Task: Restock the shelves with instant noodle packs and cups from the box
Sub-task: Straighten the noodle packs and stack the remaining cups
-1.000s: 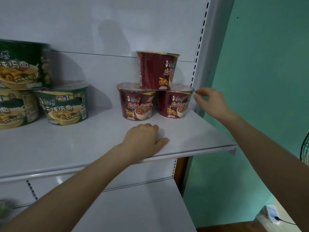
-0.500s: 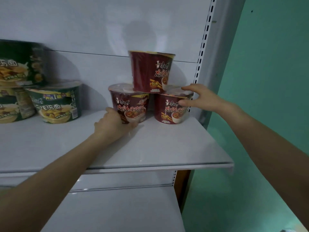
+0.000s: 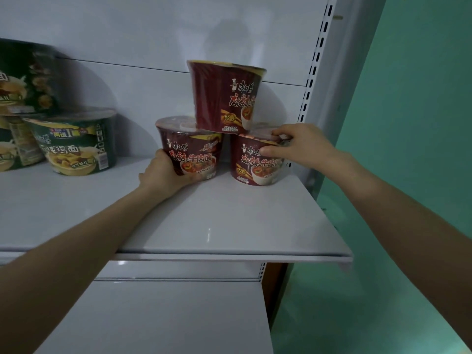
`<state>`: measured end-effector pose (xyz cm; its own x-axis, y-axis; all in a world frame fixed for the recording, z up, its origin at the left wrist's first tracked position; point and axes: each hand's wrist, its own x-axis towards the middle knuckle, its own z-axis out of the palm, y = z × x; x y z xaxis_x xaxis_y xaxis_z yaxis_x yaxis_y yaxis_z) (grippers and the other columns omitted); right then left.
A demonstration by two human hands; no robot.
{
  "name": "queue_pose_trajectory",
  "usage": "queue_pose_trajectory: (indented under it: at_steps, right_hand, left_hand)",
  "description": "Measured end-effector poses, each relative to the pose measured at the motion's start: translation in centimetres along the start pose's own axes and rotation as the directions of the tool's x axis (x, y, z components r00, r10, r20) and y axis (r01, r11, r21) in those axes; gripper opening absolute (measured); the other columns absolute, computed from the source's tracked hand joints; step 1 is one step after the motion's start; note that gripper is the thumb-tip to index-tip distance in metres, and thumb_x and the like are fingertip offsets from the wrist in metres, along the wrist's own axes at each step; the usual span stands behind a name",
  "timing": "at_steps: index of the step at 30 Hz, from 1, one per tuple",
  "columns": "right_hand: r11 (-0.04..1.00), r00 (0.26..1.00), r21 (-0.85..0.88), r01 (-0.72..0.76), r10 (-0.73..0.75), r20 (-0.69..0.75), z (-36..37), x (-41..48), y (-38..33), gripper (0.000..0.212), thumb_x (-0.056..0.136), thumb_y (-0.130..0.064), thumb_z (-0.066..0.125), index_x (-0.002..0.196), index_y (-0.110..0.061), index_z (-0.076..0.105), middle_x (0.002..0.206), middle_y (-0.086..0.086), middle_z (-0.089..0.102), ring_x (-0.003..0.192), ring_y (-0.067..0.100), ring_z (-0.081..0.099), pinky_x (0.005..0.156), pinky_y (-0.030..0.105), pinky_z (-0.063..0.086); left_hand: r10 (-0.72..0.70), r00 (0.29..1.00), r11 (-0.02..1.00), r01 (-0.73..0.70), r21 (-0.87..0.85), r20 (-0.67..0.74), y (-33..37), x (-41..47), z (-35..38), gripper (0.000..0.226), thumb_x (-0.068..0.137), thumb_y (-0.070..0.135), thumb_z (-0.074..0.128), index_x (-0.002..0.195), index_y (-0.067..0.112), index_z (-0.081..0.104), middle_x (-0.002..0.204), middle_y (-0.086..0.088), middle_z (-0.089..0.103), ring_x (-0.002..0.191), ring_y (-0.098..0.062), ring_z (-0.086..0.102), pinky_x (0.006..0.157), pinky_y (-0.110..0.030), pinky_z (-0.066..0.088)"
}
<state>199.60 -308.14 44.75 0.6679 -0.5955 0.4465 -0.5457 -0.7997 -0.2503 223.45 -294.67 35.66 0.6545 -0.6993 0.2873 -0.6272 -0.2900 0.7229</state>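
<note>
Red noodle cup stack [image 3: 224, 98] between left hand [image 3: 163, 175] and right hand [image 3: 304, 144] on shelf [image 3: 229, 226].

Single head view, close, facing forward and slightly down at shelf [image 3: 229, 226].

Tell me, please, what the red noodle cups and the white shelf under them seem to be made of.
Red cups: probably printed paper or thin plastic under clear shrink film, glossy. The wrap shows shiny streaks and wrinkles at the rims.
Shelf: likely painted sheet metal, smooth and semi-gloss. It mirrors light spots and has a thin folded front lip.
</note>
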Motion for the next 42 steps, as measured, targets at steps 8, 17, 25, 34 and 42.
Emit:
queue_pose_trajectory:
  at_steps: [8, 17, 25, 34, 42]
  right_hand:
    - [0.995, 0.998, -0.104, 0.007, -0.013, -0.054, 0.6, 0.2, -1.3, 0.062, 0.074, -0.058, 0.063, 0.120, -0.017, 0.059, 0.114, 0.010, 0.065, 0.099, 0.026, 0.061, 0.073, 0.026, 0.045]
    - [0.999, 1.000, 0.045, -0.021, 0.020, 0.023, -0.2, -0.1, -0.6, 0.050, 0.079, -0.049, 0.064, 0.119, -0.019, 0.061, 0.118, 0.006, 0.064, 0.105, 0.021, 0.059, 0.083, 0.028, 0.047]
    - [1.000, 0.996, 0.024, 0.000, -0.002, 0.086, -1.1, -0.2, -0.6, 0.049, 0.083, -0.044, 0.061, 0.125, -0.017, 0.058, 0.124, 0.006, 0.061, 0.111, 0.021, 0.055, 0.084, 0.025, 0.040]
    - [0.999, 1.000, 0.035, -0.020, 0.019, 0.023, -0.8, -0.1, -0.2, 0.049, 0.079, -0.043, 0.066, 0.118, -0.014, 0.062, 0.117, 0.008, 0.064, 0.104, 0.022, 0.057, 0.080, 0.025, 0.041]
    - [0.997, 0.999, 0.065, -0.037, 0.036, 0.012, -0.5, -0.1, -0.1, 0.050, 0.077, -0.044, 0.068, 0.118, -0.014, 0.063, 0.118, 0.008, 0.064, 0.106, 0.021, 0.058, 0.081, 0.025, 0.042]
  left_hand:
    - [0.016, 1.000, 1.000, -0.016, -0.003, 0.001, 0.2, -0.4, -0.1, 0.124, 0.023, 0.088, 0.064, 0.121, 0.014, 0.043, 0.120, -0.001, 0.060, 0.107, -0.026, 0.058, 0.095, -0.051, 0.044]
    - [0.018, 1.000, 1.000, -0.018, 0.003, -0.001, -0.4, 0.3, 0.2, 0.120, 0.027, 0.090, 0.061, 0.120, 0.017, 0.045, 0.118, 0.001, 0.062, 0.104, -0.023, 0.060, 0.093, -0.051, 0.045]
    - [0.038, 0.999, 0.999, -0.038, 0.005, -0.001, -0.9, 0.8, 0.6, 0.119, 0.024, 0.093, 0.060, 0.120, 0.023, 0.048, 0.115, 0.003, 0.064, 0.102, -0.021, 0.061, 0.091, -0.051, 0.047]
    - [0.014, 1.000, 1.000, -0.014, 0.019, -0.007, 0.2, -0.4, 0.2, 0.122, 0.027, 0.085, 0.062, 0.122, 0.012, 0.038, 0.124, -0.007, 0.057, 0.110, -0.029, 0.056, 0.097, -0.052, 0.042]
    - [0.025, 1.000, 0.999, -0.025, 0.021, 0.010, -0.1, 0.0, 0.1, 0.124, 0.022, 0.094, 0.056, 0.120, 0.019, 0.044, 0.118, -0.002, 0.062, 0.104, -0.025, 0.059, 0.093, -0.051, 0.045]
